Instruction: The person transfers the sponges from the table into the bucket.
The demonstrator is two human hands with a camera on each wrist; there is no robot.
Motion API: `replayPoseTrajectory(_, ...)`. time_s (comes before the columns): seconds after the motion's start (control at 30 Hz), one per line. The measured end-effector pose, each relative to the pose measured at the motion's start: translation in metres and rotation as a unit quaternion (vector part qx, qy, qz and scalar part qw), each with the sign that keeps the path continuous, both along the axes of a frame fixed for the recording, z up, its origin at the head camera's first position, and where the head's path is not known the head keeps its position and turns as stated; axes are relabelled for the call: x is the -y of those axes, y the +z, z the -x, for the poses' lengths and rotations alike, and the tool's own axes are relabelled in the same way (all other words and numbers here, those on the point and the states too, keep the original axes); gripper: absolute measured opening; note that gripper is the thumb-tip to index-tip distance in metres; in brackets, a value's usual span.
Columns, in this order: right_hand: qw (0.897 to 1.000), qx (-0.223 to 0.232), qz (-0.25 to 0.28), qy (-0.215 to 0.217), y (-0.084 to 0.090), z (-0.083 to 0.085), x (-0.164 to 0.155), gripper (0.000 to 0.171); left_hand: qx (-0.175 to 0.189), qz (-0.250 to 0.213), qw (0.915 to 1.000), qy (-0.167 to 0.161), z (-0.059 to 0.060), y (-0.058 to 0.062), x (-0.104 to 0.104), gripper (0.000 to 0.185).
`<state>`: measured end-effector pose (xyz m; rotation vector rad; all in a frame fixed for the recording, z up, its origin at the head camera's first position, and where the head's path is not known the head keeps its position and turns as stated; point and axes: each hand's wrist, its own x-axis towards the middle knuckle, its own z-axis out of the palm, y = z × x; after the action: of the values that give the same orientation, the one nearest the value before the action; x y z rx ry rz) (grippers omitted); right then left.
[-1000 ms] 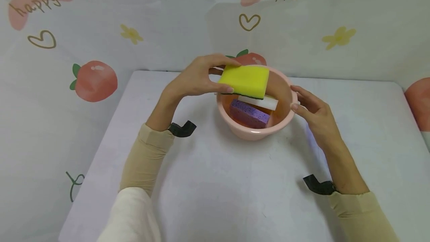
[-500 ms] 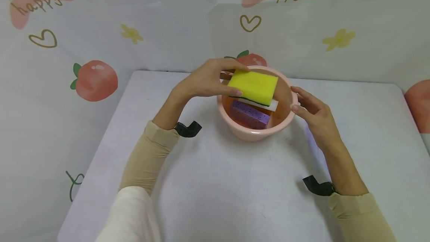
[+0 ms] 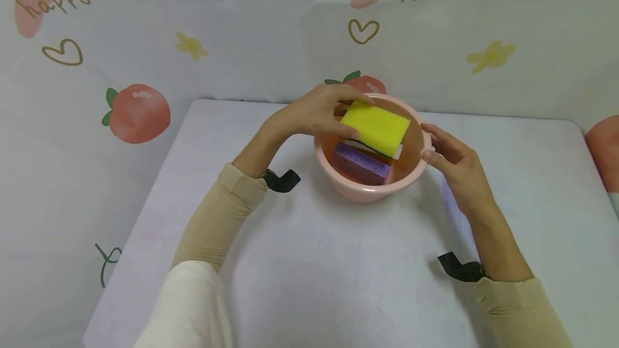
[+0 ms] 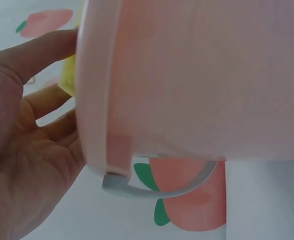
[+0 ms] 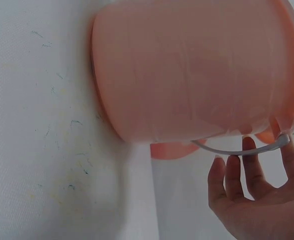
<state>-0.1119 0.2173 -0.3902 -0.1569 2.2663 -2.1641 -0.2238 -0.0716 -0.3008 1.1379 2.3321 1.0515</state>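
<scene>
My left hand pinches a yellow sponge with a dark green underside, between thumb and fingers. The sponge is tilted at the mouth of a pink bucket. Inside the bucket lie a purple sponge and a white block, mostly hidden under the yellow sponge. At the bucket's right side my right hand grips the rim, thumb on top. In the right wrist view its fingers lie around the grey handle. The bucket wall hides most of the yellow sponge in the left wrist view.
The bucket stands upright near the back edge of a white table. Behind it hangs a white cloth printed with fruit, hearts and flowers. A black wrist strap end sticks out from the left wrist, another from the right.
My left hand has moved right and slightly down with the yellow sponge, which now covers more of the white block. My right hand and the bucket have stayed in place.
</scene>
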Motion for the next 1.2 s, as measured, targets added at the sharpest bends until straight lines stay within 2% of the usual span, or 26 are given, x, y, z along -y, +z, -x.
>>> replayPoseTrajectory(0.23, 1.0, 0.009, -0.01, -0.002, 0.001, -0.001, 0.0, 0.049, -0.007, 0.002, 0.9999, -0.012, 0.001, -0.005, -0.008, 0.055)
replayPoseTrajectory(0.47, 1.0, 0.002, -0.009, 0.0, 0.001, -0.002, 0.0, 0.049, 0.008, 0.007, 0.9998, -0.014, 0.001, -0.008, -0.01, 0.052)
replayPoseTrajectory(0.67, 1.0, 0.006, -0.013, -0.001, 0.003, -0.002, 0.0, 0.049, -0.033, 0.045, 0.9984, -0.003, -0.001, -0.003, -0.012, 0.052)
replayPoseTrajectory(1.03, 1.0, 0.003, -0.012, 0.005, 0.003, -0.001, -0.001, 0.049, -0.059, 0.007, 0.9982, -0.007, -0.009, -0.004, -0.006, 0.049)
replayPoseTrajectory(1.2, 0.999, -0.013, -0.031, 0.01, 0.004, -0.001, -0.002, 0.05, -0.07, -0.001, 0.9975, -0.006, -0.011, -0.005, -0.001, 0.051)
